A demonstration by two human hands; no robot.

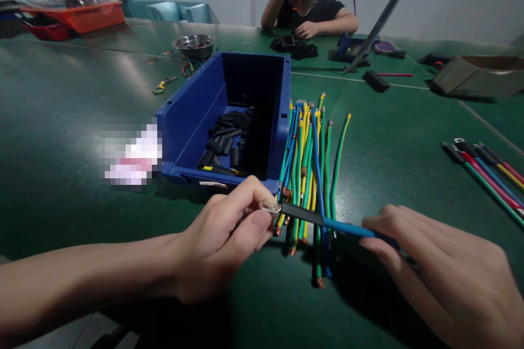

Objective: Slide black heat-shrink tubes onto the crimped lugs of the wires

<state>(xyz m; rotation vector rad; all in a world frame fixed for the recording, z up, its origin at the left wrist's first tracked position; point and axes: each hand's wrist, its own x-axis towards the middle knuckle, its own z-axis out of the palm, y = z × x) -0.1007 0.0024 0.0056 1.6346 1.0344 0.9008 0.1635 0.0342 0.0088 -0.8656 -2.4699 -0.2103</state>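
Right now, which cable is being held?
The blue cable with a black sleeve, stretched between left hand and right hand; the other cables lie on the green table.

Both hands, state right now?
Left hand: closed, pinching the metal lug at the end of the blue cable.
Right hand: closed, gripping the same cable farther along, beyond its black sleeve.
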